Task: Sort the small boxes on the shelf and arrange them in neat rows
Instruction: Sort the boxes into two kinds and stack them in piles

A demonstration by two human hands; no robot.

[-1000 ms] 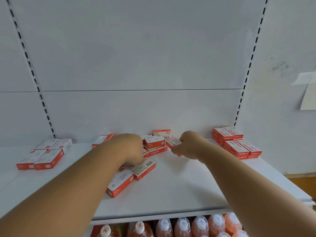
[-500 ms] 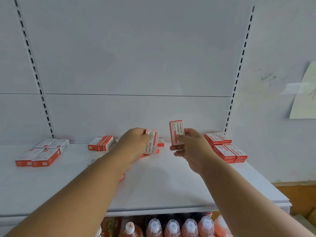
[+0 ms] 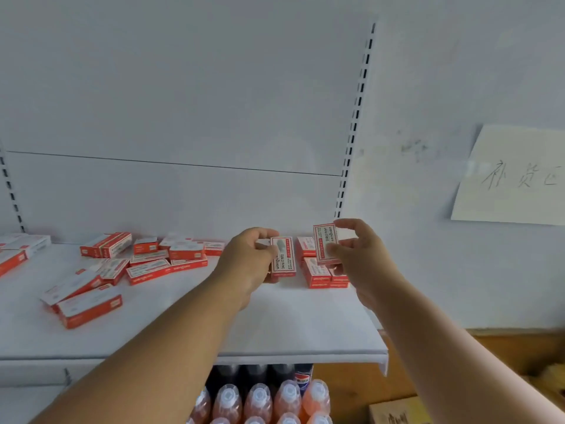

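Carrying 2 boxes rightward: left hand (image 3: 247, 261) pinches one staple box (image 3: 283, 256), right hand (image 3: 356, 249) pinches another (image 3: 326, 243), both lifted off the messy pile (image 3: 146, 261) 1s ago, now hovering by the stacked row (image 3: 318, 275) at shelf (image 3: 305, 325) right end. Prob placing next.

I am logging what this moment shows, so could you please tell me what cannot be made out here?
Head view only:
- Small red-and-white cardboard box in the left hand: the left hand covers its left edge.
- Neat red-and-white box stack at the shelf's right end: partly hidden behind the right hand and its held red-and-white box; count unclear.
- White paper wall note: cut off by the right edge.
- Box print: blurred.
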